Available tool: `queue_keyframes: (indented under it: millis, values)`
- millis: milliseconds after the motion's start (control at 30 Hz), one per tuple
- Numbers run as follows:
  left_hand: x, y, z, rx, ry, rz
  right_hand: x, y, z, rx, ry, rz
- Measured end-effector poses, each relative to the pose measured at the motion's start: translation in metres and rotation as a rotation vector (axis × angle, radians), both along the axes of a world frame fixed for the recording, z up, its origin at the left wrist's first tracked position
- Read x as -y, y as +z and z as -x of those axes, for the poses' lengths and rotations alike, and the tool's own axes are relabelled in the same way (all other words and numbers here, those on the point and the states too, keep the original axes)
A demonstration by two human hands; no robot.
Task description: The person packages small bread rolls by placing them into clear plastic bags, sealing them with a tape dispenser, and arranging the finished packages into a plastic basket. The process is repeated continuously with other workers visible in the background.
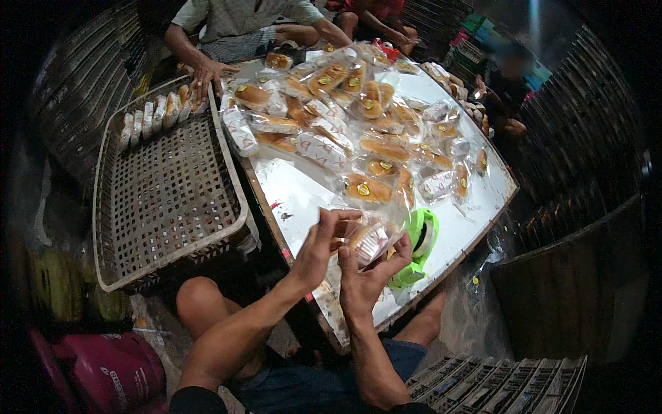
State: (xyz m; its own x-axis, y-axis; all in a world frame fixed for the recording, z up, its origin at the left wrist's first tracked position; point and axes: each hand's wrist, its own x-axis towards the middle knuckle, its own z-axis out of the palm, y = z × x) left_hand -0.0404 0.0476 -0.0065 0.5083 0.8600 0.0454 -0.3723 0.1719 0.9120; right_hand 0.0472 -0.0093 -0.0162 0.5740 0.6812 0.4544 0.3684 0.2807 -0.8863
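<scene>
Over the near end of the white-topped table point(331, 305), a bread roll in a clear plastic bag point(370, 242) with red print is held between my two hands. My left hand point(319, 248) has its fingers at the bag's left side. Around the lower right of the bag curl the thumb and fingers of my right hand point(368, 277). Just right of my right hand stands a bright green tape dispenser point(430, 227), partly hidden behind it. Beyond my hands lies a heap of bagged bread rolls point(382, 150), several with round yellow stickers.
Left of the table is a plastic crate point(170, 191) with a row of bagged rolls point(152, 118) at its far end. Another person's hand point(206, 77) reaches to it. More people sit beyond. A pink gas cylinder point(116, 367) stands lower left; stacked crates point(496, 385) lower right.
</scene>
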Motion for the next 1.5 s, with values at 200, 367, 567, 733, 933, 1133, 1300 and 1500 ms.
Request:
queue_keyframes:
  millis: [200, 367, 567, 733, 933, 1133, 1300, 1500]
  values:
    - [0.029, 0.007, -0.012, -0.086, -0.127, -0.186, 0.003, 0.017, -0.032, -0.33, 0.203, -0.034]
    - [0.044, 0.014, -0.013, 0.271, -0.146, 0.161, 0.026, 0.024, -0.043, 0.14, 0.106, 0.121]
    - [0.013, 0.021, -0.006, -0.158, 0.471, -0.146, 0.031, 0.021, -0.034, -0.446, 0.25, -0.026]
    - [0.022, 0.014, -0.011, -0.298, 0.549, -0.524, 0.028, 0.026, -0.037, -0.135, 0.342, 0.011]
    - [0.041, 0.009, -0.015, -0.147, 0.519, -0.707, 0.033, 0.041, -0.052, -0.188, 0.305, -0.168]
    - [0.048, 0.013, -0.036, -0.14, 0.678, -0.535, 0.032, 0.046, -0.029, -0.595, 0.333, -0.213]
    - [0.066, 0.01, -0.036, -0.265, 0.55, -0.789, 0.03, 0.044, -0.036, -0.437, 0.26, -0.185]
    - [0.061, 0.011, -0.034, -0.285, 0.409, -0.304, 0.036, 0.034, -0.028, -0.014, 0.0, -0.061]
